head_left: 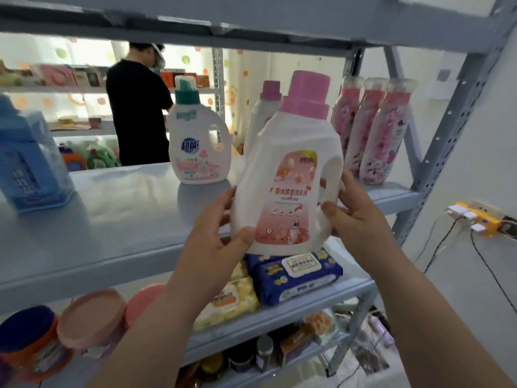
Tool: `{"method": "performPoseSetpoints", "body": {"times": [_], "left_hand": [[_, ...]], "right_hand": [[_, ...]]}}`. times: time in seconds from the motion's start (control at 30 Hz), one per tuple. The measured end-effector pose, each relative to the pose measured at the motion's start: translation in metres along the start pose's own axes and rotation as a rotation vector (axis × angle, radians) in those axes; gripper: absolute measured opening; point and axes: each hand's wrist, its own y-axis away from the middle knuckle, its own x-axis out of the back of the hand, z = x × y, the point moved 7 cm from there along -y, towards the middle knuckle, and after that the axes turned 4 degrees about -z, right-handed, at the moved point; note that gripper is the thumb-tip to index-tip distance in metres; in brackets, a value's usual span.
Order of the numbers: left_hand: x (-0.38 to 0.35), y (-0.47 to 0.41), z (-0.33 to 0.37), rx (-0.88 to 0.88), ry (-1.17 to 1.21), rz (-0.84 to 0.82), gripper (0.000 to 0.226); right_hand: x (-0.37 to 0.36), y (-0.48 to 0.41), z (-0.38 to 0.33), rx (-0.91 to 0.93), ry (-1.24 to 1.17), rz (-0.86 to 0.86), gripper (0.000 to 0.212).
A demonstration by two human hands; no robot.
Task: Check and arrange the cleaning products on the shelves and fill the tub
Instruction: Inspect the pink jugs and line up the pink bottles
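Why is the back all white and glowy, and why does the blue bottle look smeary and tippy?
Head view: daylight through the dotted curtain washes out the back shelves. The blue bottle at the left edge looks smeared and leaning, likely from the wide lens. The pink-capped bottle in the middle is sharpest, with a fairly clear label.

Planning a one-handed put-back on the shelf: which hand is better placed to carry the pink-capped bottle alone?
Probably the right hand: it grips the pink-capped bottle beside its moulded handle, while the left hand only holds the smooth lower side.
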Motion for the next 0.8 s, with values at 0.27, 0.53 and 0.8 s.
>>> {"method": "performPoseSetpoints", "body": {"times": [0.27, 0.53, 0.8], "left_hand": [[-0.038, -0.112, -0.023, 0.094, -0.299, -0.154, 0.064], [-0.052, -0.131, -0.064, 0.12, -0.998, -0.451, 0.055], [-0.051, -0.127, -0.072, 0.126, -1.011, -0.425, 0.093]], "right_hand": [[0.039, -0.11, 0.037, -0.033, 0.23, 0.157, 0.068], [0.045, -0.185, 0.077, -0.051, 0.281, 0.095, 0.073], [0.031, -0.227, 0.092, -0.06, 0.284, 0.086, 0.067]]}}
